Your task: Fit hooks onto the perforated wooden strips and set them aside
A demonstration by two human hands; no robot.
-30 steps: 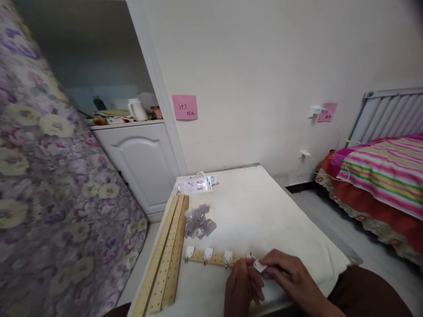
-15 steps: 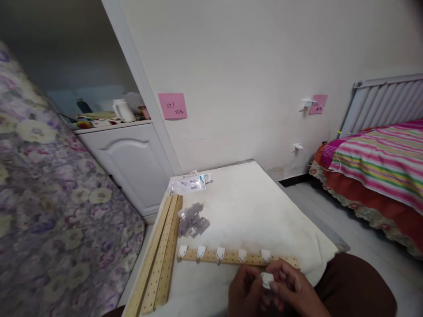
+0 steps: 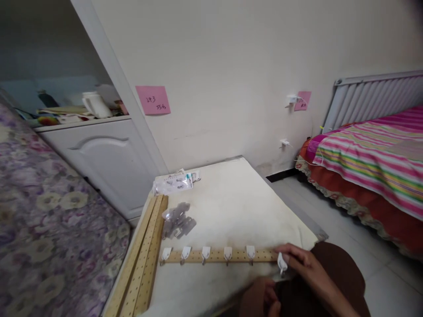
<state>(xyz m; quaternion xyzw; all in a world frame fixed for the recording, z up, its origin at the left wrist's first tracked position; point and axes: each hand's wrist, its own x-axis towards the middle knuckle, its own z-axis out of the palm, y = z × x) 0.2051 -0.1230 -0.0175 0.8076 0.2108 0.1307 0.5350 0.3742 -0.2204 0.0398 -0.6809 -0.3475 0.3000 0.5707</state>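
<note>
My right hand (image 3: 306, 266) pinches a white adhesive hook (image 3: 282, 262) at the right end of a perforated wooden strip (image 3: 239, 255). Whether this hook touches the wood is hard to tell. Several more white hooks (image 3: 206, 253) sit spaced along the strip, their metal loops hanging over its near edge. Lower down, by the table's front edge, my left hand (image 3: 262, 299) is closed with curled fingers. Anything inside them is hidden.
Several perforated wooden strips (image 3: 145, 255) lie along the table's left side. Beside them is a pile of greyish clear pieces (image 3: 178, 221), with plastic packaging (image 3: 173, 182) behind. A floral curtain (image 3: 59, 237) hangs at left; a bed (image 3: 363, 158) stands at right.
The hands have come apart. My right hand has carried the white hook to the strip's right end, while my left hand has dropped lower. The view has shifted to the right.
</note>
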